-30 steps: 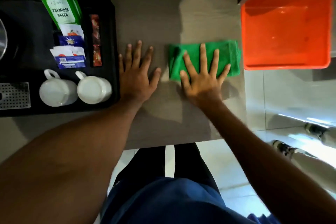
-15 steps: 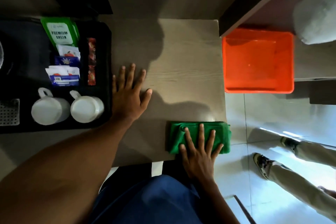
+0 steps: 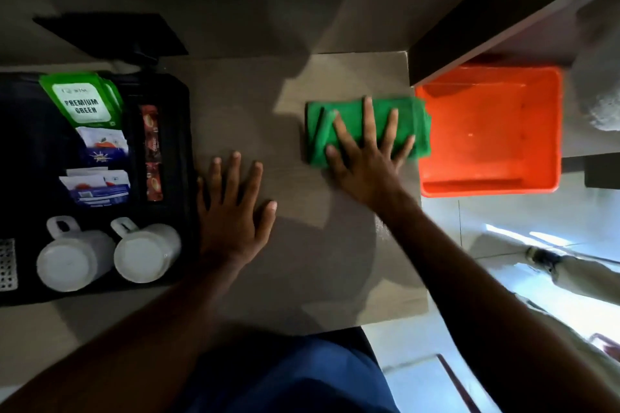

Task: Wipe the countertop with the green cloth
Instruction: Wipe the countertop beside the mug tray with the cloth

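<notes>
A folded green cloth [image 3: 320, 131] lies on the grey-brown countertop [image 3: 318, 261], near its far right edge. My right hand [image 3: 365, 157] presses flat on the cloth with fingers spread, covering its middle. My left hand [image 3: 235, 214] rests flat on the bare countertop to the left, fingers apart, holding nothing, beside the black tray.
A black tray [image 3: 181, 131] at the left holds tea sachets [image 3: 84, 104] and two white mugs [image 3: 141, 255]. An orange tub [image 3: 489, 131] sits just right of the cloth, off the counter's edge. Another person's shoe [image 3: 543, 258] stands on the tiled floor at the right.
My right hand has pushed the cloth from the counter's near edge back toward the far edge, next to the orange tub. My left hand has stayed planted by the tray.
</notes>
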A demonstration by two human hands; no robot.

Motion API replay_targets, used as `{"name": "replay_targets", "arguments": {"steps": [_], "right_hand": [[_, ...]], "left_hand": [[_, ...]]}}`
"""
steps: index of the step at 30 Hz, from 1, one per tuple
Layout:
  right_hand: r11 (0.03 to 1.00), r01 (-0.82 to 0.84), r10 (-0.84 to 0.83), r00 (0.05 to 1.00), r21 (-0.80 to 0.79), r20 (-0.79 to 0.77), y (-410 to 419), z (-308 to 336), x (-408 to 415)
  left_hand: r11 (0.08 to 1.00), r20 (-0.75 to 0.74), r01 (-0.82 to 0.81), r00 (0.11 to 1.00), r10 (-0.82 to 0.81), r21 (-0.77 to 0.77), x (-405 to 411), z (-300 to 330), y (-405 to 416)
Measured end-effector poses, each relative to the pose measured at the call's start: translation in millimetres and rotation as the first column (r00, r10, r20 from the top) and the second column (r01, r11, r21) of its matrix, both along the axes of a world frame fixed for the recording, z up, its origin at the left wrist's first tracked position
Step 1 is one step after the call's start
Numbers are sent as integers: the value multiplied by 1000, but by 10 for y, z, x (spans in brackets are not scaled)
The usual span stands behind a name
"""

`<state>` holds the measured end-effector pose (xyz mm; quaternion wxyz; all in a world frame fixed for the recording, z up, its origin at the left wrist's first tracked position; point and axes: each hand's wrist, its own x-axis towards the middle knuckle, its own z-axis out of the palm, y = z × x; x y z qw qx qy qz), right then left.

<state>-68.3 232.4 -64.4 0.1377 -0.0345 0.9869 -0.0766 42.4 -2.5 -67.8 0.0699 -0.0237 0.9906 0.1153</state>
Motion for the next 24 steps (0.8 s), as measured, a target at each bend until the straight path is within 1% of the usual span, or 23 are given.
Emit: {"name": "replay_targets", "arguments": {"steps": [3, 5, 8, 11, 12, 14, 16, 18, 19, 21, 23, 24], "right_hand": [[1000, -8, 9, 999, 16, -34, 18, -57, -520], [1000, -27, 27, 999, 0, -25, 44, -70, -628], [1000, 3, -4, 999, -19, -51, 8, -42, -512], [999, 47, -47, 996, -5, -82, -75, 33, 13], [999, 51, -52, 997, -17, -55, -73, 66, 311], [997, 67, -65, 996, -40, 54, 16, 125, 1108], [995, 104, -100, 981, -15, 167, 188, 212, 2037], [993, 111, -116, 960, 33, 255, 315, 317, 2748], [992, 113, -123, 944, 49, 307, 339, 348, 2899], [986, 152, -166, 908, 68, 384, 294, 373, 2902], [974, 214, -223, 875, 68, 430, 212, 417, 2815], [973, 220, -226, 876, 62, 426, 186, 436, 2766]], "left_hand": [[1000, -8, 0, 1000, 0, 7, 1, -15, -14], [1000, -2, 1, 1000, -1, 4, 1, -24, -24], [1000, 0, 7, 1000, -7, -1, -5, -1, -21], [1000, 9, 7, 1000, -7, -1, -10, 42, -15], [1000, 12, 7, 1000, -7, -5, -11, 54, -14], [1000, 7, 10, 1000, -10, -10, -3, 68, -13], [1000, 2, 10, 1000, -10, -14, 0, 72, 0], [1000, 3, 2, 1000, -2, -11, 4, 61, -1], [1000, 3, 0, 1000, 0, -10, 4, 52, -3], [1000, 5, -2, 1000, 2, -17, -1, 39, -3], [1000, 4, -2, 1000, 2, -18, 8, 37, 1], [1000, 1, -3, 1000, 3, -18, 11, 37, -1]]}}
